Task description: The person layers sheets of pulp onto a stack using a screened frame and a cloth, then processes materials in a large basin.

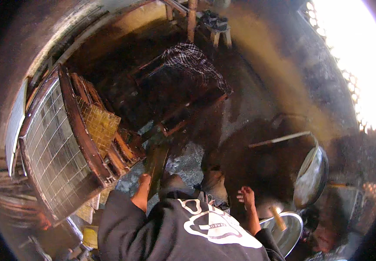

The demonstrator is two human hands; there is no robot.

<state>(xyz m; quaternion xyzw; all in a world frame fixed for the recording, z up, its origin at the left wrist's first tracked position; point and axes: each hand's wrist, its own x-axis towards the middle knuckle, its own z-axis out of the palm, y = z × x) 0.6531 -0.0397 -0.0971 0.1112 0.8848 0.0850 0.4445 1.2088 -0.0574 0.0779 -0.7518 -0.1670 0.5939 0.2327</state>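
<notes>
My left hand (142, 187) hangs beside a stack of wooden frames with a square-grid rack (57, 143) and a yellow woven panel (96, 126); whether its fingers hold anything is unclear. My right hand (246, 198) hangs open with loosely bent fingers, nothing visible in it. Just right of it, a wooden-handled tool (278, 217) leans over a round metal pot (296, 235). Farther right, a large metal lid or basin (309, 176) stands tilted on edge, with a long bar (274, 140) by its top.
A low dark frame (175, 126) with checked cloth (188, 58) lies ahead on the dark floor (244, 117). Beyond are a post (192, 19) and a stool (220, 37) with dark objects on it. A bright perforated wall (353, 78) is at right; a yellow container (90, 237) is at lower left.
</notes>
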